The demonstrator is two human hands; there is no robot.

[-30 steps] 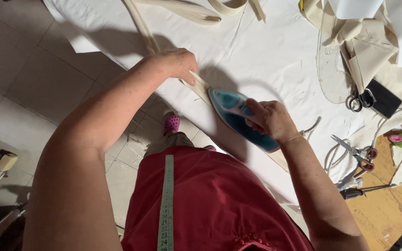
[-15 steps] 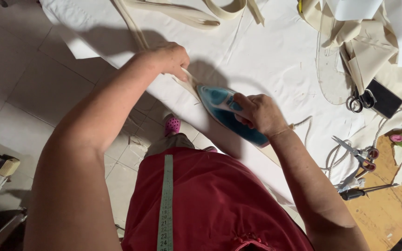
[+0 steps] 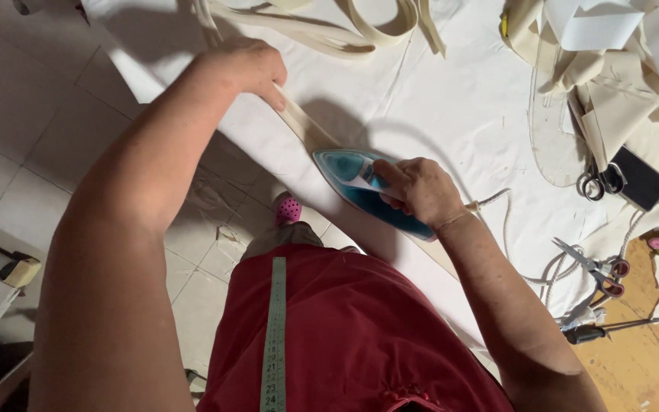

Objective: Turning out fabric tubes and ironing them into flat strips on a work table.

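Slid the blue iron (image 3: 368, 192) toward ten o'clock along the cream strip (image 3: 299, 122), right hand (image 3: 419, 191) closed around its handle; left hand (image 3: 247, 67) shifted ahead, fingers pressing the strip flat.

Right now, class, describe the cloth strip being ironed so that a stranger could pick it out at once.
Start at the white cloth-covered table and find the blue iron under the right hand. The cream strip runs flat from the iron's tip up to the left hand, which pins it down. Unlike the looped cream strips beyond, it lies straight.
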